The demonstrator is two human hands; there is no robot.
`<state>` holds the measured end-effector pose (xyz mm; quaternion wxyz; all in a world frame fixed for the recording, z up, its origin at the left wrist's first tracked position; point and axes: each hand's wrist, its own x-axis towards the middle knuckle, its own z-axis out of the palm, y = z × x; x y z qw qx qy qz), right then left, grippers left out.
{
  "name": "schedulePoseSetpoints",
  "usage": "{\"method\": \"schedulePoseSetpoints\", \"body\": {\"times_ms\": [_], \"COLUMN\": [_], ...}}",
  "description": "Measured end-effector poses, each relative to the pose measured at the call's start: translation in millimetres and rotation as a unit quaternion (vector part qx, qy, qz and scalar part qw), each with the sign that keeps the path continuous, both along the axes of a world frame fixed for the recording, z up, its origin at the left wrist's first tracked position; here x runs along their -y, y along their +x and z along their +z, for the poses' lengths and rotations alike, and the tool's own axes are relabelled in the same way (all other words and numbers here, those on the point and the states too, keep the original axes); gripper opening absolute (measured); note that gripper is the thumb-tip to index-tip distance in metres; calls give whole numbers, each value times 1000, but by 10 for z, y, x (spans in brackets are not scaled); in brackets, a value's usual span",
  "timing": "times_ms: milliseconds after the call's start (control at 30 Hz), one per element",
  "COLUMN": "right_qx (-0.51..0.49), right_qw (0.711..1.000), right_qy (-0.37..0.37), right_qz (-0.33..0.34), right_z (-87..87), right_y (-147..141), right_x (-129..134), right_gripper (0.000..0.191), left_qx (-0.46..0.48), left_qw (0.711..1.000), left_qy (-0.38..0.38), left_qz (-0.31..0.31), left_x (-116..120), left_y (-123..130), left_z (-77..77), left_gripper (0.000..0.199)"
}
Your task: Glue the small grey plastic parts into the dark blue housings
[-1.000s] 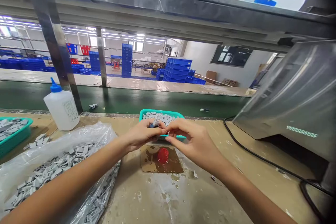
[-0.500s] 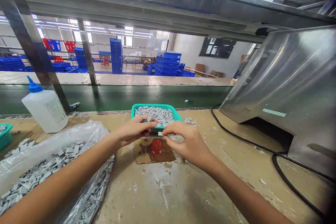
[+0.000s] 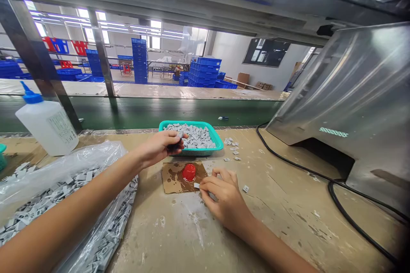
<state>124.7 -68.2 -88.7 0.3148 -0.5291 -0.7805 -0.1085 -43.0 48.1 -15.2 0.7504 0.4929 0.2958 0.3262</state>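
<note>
- The left hand [image 3: 156, 149] is closed in a pinch, holding a small grey plastic piece [image 3: 180, 135] between thumb and fingers; a darker bluish part shows under the fingertips, too small to identify. The hand sits just over the left rim of the basket.
- The right hand [image 3: 224, 196] is curled low over the desk, with its fingertips pinching a small pale piece [image 3: 196, 185] at their tip, just beside the red cap.
- The red cap [image 3: 188, 172] stands upright between the hands, on a square of brown cardboard [image 3: 173, 178] stained with dark liquid, in the lower middle of the frame.
- The teal plastic basket [image 3: 205, 152] sits just beyond the cardboard, filled with grey pieces [image 3: 192, 136].
- Loose grey pieces [image 3: 230, 147] lie on the desk [image 3: 272, 209] right of the basket, and a single one [image 3: 245, 188] lies apart, right of the right hand.
- A clear plastic bag [image 3: 64, 162] full of grey pieces lies at the lower left, under the left forearm.
- A white glue bottle [image 3: 48, 123] with a blue nozzle stands at the left, beyond the bag.
- A stainless steel housing [image 3: 339, 85] fills the right side, with a black cable [image 3: 333, 192] curving across the desk before it.
- A green conveyor belt [image 3: 160, 113] runs behind the desk; stacked blue crates [image 3: 201, 72] stand farther back, upper middle.
</note>
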Motion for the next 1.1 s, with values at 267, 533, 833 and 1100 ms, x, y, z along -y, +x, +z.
{"method": "schedulePoseSetpoints", "body": {"times_ms": [267, 533, 833, 1100], "right_qx": [22, 41, -3, -293], "right_qw": [999, 997, 997, 949], "right_qy": [19, 24, 21, -83], "right_qz": [-19, -57, -69, -82], "right_z": [-34, -41, 40, 581], "right_y": [38, 65, 68, 194], "right_x": [17, 64, 64, -76], "right_gripper": [16, 19, 16, 9], "left_qx": [-33, 5, 10, 3], "left_qw": [998, 1000, 1000, 998], "left_qy": [47, 21, -10, -42], "left_qz": [4, 11, 21, -51], "left_x": [-36, -20, 11, 182], "left_y": [-45, 8, 5, 75], "left_z": [-49, -46, -55, -18], "left_gripper": [25, 18, 24, 18]}}
